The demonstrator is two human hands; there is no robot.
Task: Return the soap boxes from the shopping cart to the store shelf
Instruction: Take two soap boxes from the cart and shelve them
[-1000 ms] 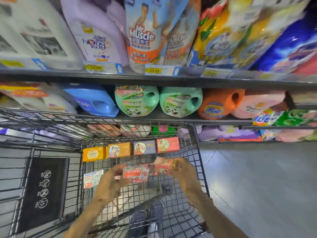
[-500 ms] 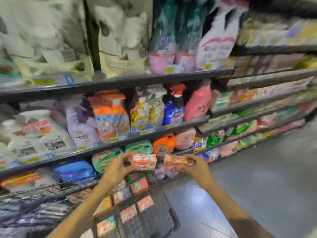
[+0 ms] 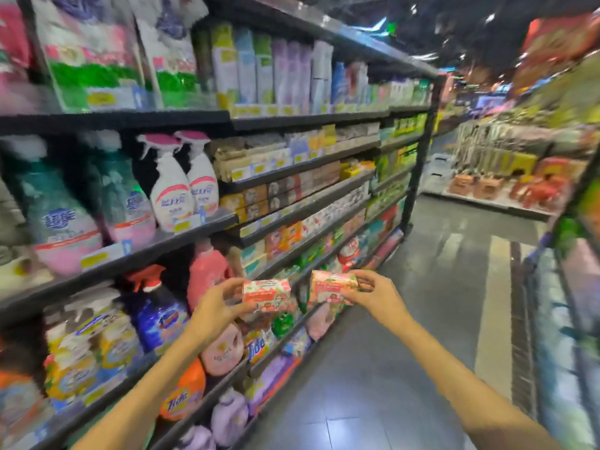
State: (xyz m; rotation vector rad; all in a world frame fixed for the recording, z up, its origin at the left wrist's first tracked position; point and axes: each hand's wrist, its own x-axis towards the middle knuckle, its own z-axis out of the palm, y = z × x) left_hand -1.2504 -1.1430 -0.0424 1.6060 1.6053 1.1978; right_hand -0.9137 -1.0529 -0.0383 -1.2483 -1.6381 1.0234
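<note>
The fingers of the left hand pinch 1 pink-and-red soap box by its left end, thumb below and fingers curled over the top. The right hand grips a second soap box of similar pink colouring by its right end in the same way. Both boxes are held up in the air at about chest level, side by side and just apart, in front of the lower shelves. Each box lies with its long axis roughly level and running left to right, its printed front face turned toward the camera; the right one tilts slightly.

Beyond the hands, the store shelf runs away down the aisle on the left, with spray bottles and detergent jugs near and rows of small boxed soaps farther along. The grey floor stretches ahead.

As a judgement: the task is under way. 2 boxes are out of the cart and being carried, but neither is on a shelf yet. The cart is out of view, so how many boxes remain cannot be told.
</note>
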